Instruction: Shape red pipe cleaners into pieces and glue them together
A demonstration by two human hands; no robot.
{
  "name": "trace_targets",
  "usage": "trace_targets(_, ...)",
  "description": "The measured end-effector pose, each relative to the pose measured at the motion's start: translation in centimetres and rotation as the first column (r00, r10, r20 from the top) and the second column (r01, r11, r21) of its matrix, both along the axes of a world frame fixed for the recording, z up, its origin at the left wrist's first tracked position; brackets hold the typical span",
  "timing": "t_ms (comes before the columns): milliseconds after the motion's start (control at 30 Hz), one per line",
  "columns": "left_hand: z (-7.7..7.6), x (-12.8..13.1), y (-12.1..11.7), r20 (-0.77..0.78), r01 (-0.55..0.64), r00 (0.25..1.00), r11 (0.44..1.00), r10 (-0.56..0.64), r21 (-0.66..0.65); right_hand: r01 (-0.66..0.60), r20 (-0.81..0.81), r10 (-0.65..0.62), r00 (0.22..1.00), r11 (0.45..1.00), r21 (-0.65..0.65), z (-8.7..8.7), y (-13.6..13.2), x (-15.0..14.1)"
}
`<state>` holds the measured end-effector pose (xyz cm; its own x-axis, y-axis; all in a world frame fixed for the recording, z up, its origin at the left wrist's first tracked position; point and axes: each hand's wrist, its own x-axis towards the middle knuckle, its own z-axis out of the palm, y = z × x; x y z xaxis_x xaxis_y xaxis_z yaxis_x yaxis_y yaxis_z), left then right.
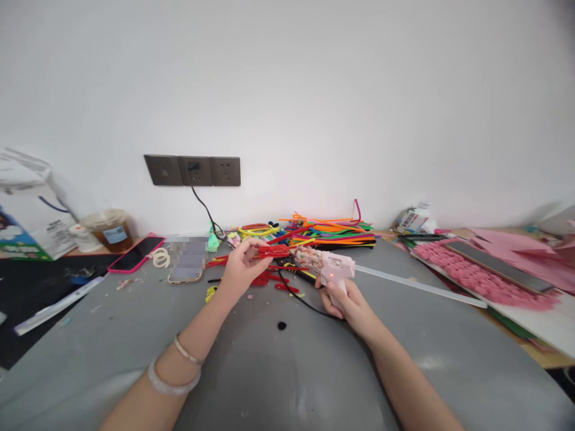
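My left hand (247, 263) is closed on a bundle of red pipe cleaners (275, 251), pinched between thumb and fingers. In my right hand (344, 299) is a pale pink glue gun (333, 266), gripped by its handle, with a small orange light lit on its side. The gun's nozzle end points left and lies close to the red bundle; whether it touches cannot be made out. A clear glue stick (417, 286) extends from the back of the gun toward the right. Below the bundle, more red pieces (286, 288) lie on the grey mat.
Colourful pipe cleaners (336, 230) are piled against the wall. A black cord (309, 306) runs across the mat. At left are a phone (137, 254), a drink cup (112, 232) and a carton (33, 209). A pink woven piece (476, 272) lies at right. One black pompom (281, 325) sits in front.
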<state>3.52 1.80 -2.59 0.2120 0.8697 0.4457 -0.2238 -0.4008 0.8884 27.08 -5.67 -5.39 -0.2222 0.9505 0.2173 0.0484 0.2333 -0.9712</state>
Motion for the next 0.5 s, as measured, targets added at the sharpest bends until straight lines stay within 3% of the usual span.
trace_targets(133,-0.1,-0.2,0.4,0.099,0.024,0.995,1.0,-0.023,-0.016,0.128,-0.166,-0.13,0.978,0.992,-0.02,-0.2,-0.7,0.4)
trace_targets(233,-0.2,-0.3,0.5,0.14,0.012,0.99,0.999,-0.005,-0.047,0.209,-0.331,-0.224,0.917,0.975,-0.08,-0.4,-1.8,0.8)
trace_targets(400,-0.2,-0.2,0.6,0.162,0.004,0.987,0.996,0.01,-0.087,0.392,-0.534,-0.454,0.713,0.89,-0.234,-0.5,-3.4,1.4)
trace_targets(500,-0.3,-0.2,0.7,0.178,0.002,0.984,0.994,0.018,-0.111,0.426,-0.614,-0.542,0.574,0.838,-0.341,-0.5,-3.2,2.1)
